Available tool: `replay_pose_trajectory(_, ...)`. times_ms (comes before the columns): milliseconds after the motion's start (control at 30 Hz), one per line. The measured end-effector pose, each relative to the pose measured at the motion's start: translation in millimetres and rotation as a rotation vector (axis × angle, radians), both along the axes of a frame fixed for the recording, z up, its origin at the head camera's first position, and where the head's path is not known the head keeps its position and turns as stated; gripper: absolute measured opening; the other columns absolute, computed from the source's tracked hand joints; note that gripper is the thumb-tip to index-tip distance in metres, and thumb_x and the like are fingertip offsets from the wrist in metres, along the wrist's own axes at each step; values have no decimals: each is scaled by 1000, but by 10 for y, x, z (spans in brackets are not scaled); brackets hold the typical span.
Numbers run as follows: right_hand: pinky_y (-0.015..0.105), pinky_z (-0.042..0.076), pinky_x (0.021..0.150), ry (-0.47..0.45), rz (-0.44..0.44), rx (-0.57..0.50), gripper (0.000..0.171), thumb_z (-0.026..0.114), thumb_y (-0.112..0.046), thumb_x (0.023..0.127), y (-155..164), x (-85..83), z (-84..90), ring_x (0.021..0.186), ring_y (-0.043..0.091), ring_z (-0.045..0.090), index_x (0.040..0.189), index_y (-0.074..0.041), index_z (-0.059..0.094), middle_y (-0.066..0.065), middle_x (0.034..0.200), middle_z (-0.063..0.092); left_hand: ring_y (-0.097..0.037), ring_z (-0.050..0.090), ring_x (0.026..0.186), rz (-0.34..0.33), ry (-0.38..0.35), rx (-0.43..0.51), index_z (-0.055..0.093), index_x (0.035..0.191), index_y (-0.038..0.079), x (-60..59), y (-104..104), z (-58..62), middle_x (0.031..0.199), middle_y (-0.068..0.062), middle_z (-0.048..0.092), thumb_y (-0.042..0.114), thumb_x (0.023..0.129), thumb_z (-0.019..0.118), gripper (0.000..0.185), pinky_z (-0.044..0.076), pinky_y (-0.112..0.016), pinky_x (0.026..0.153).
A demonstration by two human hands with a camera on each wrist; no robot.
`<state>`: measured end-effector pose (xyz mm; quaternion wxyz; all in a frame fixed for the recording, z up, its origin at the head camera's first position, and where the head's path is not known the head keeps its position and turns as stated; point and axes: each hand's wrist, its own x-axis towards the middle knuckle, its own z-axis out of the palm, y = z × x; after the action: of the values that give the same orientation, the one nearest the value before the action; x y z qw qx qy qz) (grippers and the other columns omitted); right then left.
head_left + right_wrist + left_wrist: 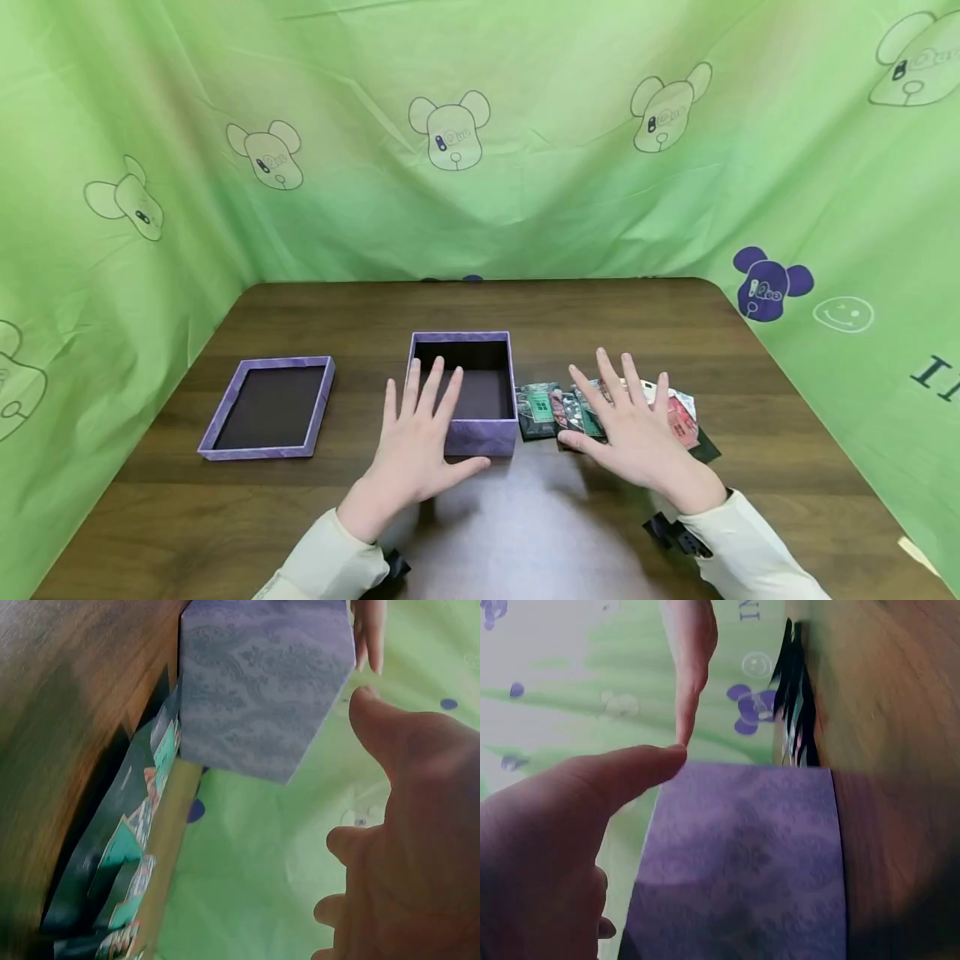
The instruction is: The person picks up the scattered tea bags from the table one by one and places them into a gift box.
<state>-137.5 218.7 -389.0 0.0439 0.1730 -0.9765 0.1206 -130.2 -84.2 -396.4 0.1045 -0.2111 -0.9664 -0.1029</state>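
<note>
In the head view a purple patterned box point(480, 437) stands open at the middle of the table, its dark inside showing. My left hand point(417, 446) is spread flat over its front left corner, fingers straight and holding nothing. To the right, my right hand point(633, 433) hovers with fingers fanned above a row of flat printed packets point(537, 408), green, dark and red, and hides part of them. The right wrist view shows these packets point(124, 840) lying beside the box wall point(262, 690). Seen from the left wrist, the box side point(742, 855) fills the lower middle.
A shallow purple-rimmed lid point(324, 408) lies inside up at the table's left. The brown wooden table point(187, 517) meets a green curtain point(525, 208) printed with bear heads at its back and sides. Dark straps point(678, 536) sit at the wrists.
</note>
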Motion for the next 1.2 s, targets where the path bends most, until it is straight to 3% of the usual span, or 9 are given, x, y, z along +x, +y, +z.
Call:
replay_pose_trajectory(133, 71, -19, 103, -46, -8, -61, 83, 54, -58, 96, 141, -3, 29, 147, 46, -9, 160, -21, 18, 21, 165, 0, -37, -5, 150, 56, -36, 100, 11, 161, 12, 12, -121, -53, 166, -13, 6, 73, 79, 63, 114, 4, -64, 114)
replay_pose_trajectory(200, 73, -17, 103, -73, -22, -96, 81, 56, -54, 97, 240, -6, 37, 146, 49, -5, 160, -20, 18, 25, 163, 3, -37, -5, 150, 75, -66, 202, 8, 161, 11, 23, -185, -84, 166, -14, 5, 69, 80, 65, 114, 3, -63, 114)
replay_pose_trajectory(300, 76, -8, 103, -97, -49, -142, 82, 60, -47, 97, 415, -28, 26, 143, 55, 6, 160, -16, 17, 31, 159, 14, -38, -2, 150, 87, -105, 380, 4, 160, 9, 40, -276, -137, 166, -15, 5, 60, 83, 68, 113, 6, -65, 114)
replay_pose_trajectory(367, 78, 5, 102, -90, -59, -163, 84, 64, -42, 95, 553, -40, 14, 136, 59, 17, 159, -11, 19, 35, 152, 23, -37, 0, 150, 83, -139, 508, 1, 160, 10, 53, -326, -177, 166, -15, 6, 53, 85, 71, 111, 9, -67, 112)
replay_pose_trajectory(533, 75, 24, 90, -111, -34, -224, 90, 74, -28, 90, 902, -76, -9, 121, 63, 30, 155, 2, 19, 39, 139, 33, -39, 14, 148, 3, -154, 828, 3, 160, 6, 34, -419, -313, 163, -20, 15, 25, 87, 77, 105, 16, -65, 112)
replay_pose_trajectory(733, 73, 20, 93, -218, 9, -294, 96, 80, -15, 82, 1236, -139, -68, 121, 62, 26, 149, 14, 19, 45, 136, 29, -49, 23, 142, -125, -178, 1107, 6, 158, 2, -50, -467, -438, 157, -30, 23, -2, 86, 72, 98, 22, -68, 108)
replay_pose_trajectory(867, 71, 33, 89, -280, -15, -281, 97, 83, -15, 79, 1370, -156, -126, 113, 59, 39, 146, 17, 21, 42, 128, 38, -50, 24, 141, -170, -233, 1195, 6, 157, 0, -94, -498, -512, 156, -33, 23, -11, 86, 67, 95, 24, -66, 108)
replay_pose_trajectory(1033, 62, 44, 82, -341, -25, -317, 101, 85, -12, 76, 1444, -177, -186, 101, 52, 51, 145, 20, 18, 39, 119, 45, -45, 28, 141, -161, -304, 1256, 11, 156, -3, -125, -511, -573, 157, -28, 26, -12, 88, 64, 87, 28, -59, 108)
replay_pose_trajectory(1200, 55, 47, 80, -339, -43, -336, 105, 88, -7, 70, 1481, -194, -248, 95, 45, 56, 143, 21, 18, 34, 110, 52, -44, 30, 141, -152, -309, 1297, 15, 156, -2, -137, -491, -590, 157, -26, 28, -9, 93, 60, 78, 38, -40, 106)
